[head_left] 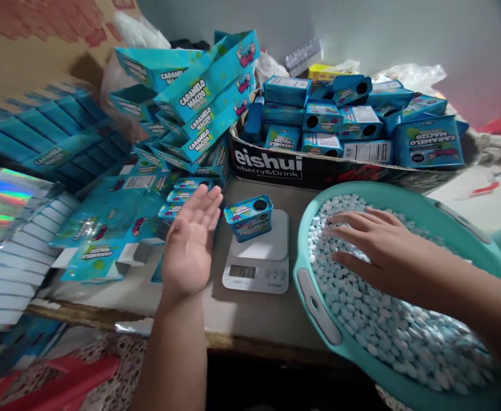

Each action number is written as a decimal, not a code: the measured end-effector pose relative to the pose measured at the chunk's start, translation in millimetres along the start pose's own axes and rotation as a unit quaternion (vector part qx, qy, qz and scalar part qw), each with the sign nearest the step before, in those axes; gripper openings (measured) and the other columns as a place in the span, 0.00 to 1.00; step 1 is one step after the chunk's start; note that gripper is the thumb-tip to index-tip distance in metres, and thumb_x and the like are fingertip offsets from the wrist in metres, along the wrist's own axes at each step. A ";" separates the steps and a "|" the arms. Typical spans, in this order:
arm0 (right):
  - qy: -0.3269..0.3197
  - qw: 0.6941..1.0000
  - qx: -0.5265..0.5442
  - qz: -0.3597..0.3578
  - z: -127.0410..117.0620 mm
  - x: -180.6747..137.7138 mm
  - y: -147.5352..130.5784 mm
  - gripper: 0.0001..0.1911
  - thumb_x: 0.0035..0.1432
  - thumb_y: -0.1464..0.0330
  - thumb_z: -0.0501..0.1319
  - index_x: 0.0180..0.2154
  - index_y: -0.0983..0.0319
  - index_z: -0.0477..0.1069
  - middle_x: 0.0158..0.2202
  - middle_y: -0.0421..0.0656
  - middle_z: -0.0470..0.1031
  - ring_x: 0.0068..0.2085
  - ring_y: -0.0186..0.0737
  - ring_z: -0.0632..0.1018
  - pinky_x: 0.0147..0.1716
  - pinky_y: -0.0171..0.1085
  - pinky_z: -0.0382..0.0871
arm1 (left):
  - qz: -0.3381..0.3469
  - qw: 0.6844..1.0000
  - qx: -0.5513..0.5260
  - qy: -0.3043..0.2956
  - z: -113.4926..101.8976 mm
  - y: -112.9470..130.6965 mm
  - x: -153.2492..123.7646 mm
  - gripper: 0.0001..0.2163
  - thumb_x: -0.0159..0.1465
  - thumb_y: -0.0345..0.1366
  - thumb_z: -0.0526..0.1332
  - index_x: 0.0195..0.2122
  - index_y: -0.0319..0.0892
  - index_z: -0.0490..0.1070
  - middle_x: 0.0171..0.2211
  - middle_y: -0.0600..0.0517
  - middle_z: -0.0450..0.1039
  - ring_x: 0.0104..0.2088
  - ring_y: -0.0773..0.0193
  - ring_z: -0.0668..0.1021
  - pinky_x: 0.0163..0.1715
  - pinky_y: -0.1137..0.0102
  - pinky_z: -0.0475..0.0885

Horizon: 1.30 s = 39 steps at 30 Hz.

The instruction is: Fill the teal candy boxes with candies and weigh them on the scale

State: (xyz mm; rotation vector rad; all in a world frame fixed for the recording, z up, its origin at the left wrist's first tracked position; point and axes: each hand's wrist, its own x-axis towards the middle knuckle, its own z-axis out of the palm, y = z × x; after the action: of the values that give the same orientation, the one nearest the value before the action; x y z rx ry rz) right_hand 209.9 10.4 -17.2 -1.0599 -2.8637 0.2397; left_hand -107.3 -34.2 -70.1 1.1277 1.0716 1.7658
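Observation:
My left hand [192, 242] is open, palm up with the fingers stretched out, just left of a small blue candy box [249, 217]. That box stands on a white digital kitchen scale [259, 260] whose display is lit. My right hand [372, 245] lies flat with spread fingers on a heap of pale blue-white candy tablets [387, 328] inside a teal plastic basin [314, 302]. Neither hand holds anything I can see.
A cardboard tray [319, 168] at the back holds several filled blue boxes. Folded and flat blue "Caramelo Macizo" cartons [199, 97] pile up at the left and back left. Shiny holographic sheets [2, 200] lie at the far left. The table's front edge [233, 339] runs below the scale.

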 end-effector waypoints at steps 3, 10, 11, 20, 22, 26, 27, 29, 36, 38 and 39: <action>-0.004 1.000 0.000 -0.002 -2.9 1.2 -0.7 0.17 0.71 0.57 0.53 0.54 0.55 0.71 0.58 0.48 0.70 0.59 0.58 0.70 0.60 0.65 0.53 | 0.003 0.999 0.049 -0.016 -0.3 -7.5 -2.0 0.30 0.61 0.59 0.61 0.61 0.52 0.66 0.65 0.44 0.63 0.65 0.48 0.67 0.65 0.54 0.62; 0.021 0.988 0.127 0.081 -12.0 9.2 -10.2 0.15 0.71 0.62 0.53 0.53 0.58 0.72 0.53 0.48 0.73 0.49 0.49 0.75 0.44 0.44 0.70 | -0.067 0.974 0.213 -0.040 15.1 -28.1 -7.0 0.42 0.55 0.45 0.73 0.67 0.49 0.55 0.64 0.40 0.63 0.63 0.45 0.69 0.64 0.47 0.61; 0.008 0.988 0.138 0.073 -11.9 10.0 -10.6 0.14 0.70 0.64 0.55 0.52 0.59 0.73 0.52 0.47 0.73 0.48 0.49 0.76 0.44 0.43 0.69 | -0.069 0.976 0.201 -0.036 15.8 -29.0 -6.4 0.41 0.55 0.46 0.72 0.67 0.48 0.55 0.64 0.40 0.63 0.63 0.45 0.69 0.64 0.48 0.62; -0.107 0.992 0.040 0.049 -10.3 14.1 -19.0 0.03 0.63 0.73 0.63 0.36 0.64 0.76 0.36 0.45 0.77 0.38 0.45 0.75 0.36 0.38 0.63 | 0.031 0.991 0.128 0.018 9.9 -27.8 2.1 0.36 0.56 0.50 0.71 0.62 0.43 0.60 0.57 0.38 0.71 0.59 0.50 0.73 0.60 0.52 0.66; -0.109 0.992 0.032 0.051 -11.0 13.5 -20.1 0.05 0.63 0.73 0.63 0.33 0.63 0.76 0.34 0.44 0.76 0.36 0.44 0.75 0.34 0.37 0.61 | 0.042 0.992 0.119 0.027 10.5 -26.2 2.3 0.34 0.56 0.50 0.71 0.60 0.43 0.62 0.55 0.39 0.72 0.58 0.51 0.74 0.59 0.54 0.68; -0.053 0.997 0.036 0.046 -15.0 12.0 -18.8 0.06 0.61 0.76 0.64 0.30 0.63 0.76 0.30 0.42 0.75 0.33 0.40 0.73 0.32 0.35 0.60 | 0.032 0.994 0.096 0.041 12.2 -23.5 1.7 0.34 0.55 0.50 0.71 0.58 0.41 0.64 0.55 0.39 0.73 0.57 0.52 0.75 0.60 0.55 0.68; -0.025 0.998 0.034 0.037 -17.6 12.9 -19.1 0.07 0.61 0.76 0.64 0.30 0.64 0.76 0.30 0.42 0.75 0.32 0.39 0.73 0.32 0.35 0.60 | 0.034 0.994 0.092 0.044 12.3 -23.1 1.4 0.34 0.55 0.50 0.71 0.58 0.41 0.64 0.54 0.39 0.73 0.57 0.52 0.75 0.59 0.54 0.68; 0.036 0.999 0.032 0.012 -25.3 18.5 -22.5 0.07 0.62 0.76 0.63 0.31 0.64 0.76 0.30 0.42 0.75 0.32 0.39 0.73 0.32 0.34 0.61 | 0.042 0.994 0.092 0.047 12.2 -22.6 1.0 0.33 0.55 0.50 0.71 0.58 0.41 0.65 0.53 0.39 0.73 0.56 0.52 0.75 0.59 0.54 0.68; 0.061 0.988 -0.043 -0.132 -58.6 86.2 -55.2 0.08 0.65 0.77 0.60 0.38 0.66 0.79 0.39 0.47 0.76 0.41 0.43 0.75 0.41 0.36 0.65 | 0.045 0.993 0.086 0.066 10.4 -23.9 0.9 0.33 0.56 0.52 0.69 0.58 0.41 0.65 0.51 0.40 0.74 0.55 0.51 0.76 0.59 0.53 0.67; 0.027 0.984 -0.073 -0.157 -62.5 110.4 -63.2 0.07 0.63 0.77 0.61 0.38 0.66 0.78 0.39 0.47 0.76 0.41 0.43 0.75 0.41 0.36 0.64 | 0.035 0.994 0.076 0.074 10.4 -25.3 1.8 0.36 0.54 0.53 0.70 0.59 0.40 0.64 0.50 0.40 0.74 0.55 0.51 0.75 0.61 0.52 0.65; 0.010 0.983 -0.087 -0.163 -63.4 121.1 -66.1 0.06 0.63 0.77 0.62 0.37 0.66 0.78 0.38 0.47 0.77 0.41 0.44 0.75 0.40 0.36 0.64 | 0.031 0.994 0.069 0.076 10.4 -25.8 2.2 0.38 0.53 0.54 0.71 0.60 0.40 0.63 0.50 0.41 0.74 0.55 0.50 0.75 0.61 0.52 0.65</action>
State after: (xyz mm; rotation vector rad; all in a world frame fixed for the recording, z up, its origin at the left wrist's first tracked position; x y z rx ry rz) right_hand 83.9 47.4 59.0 -0.5901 -3.0220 -0.0436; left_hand -94.1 -20.6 -90.6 1.1326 1.2793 1.8744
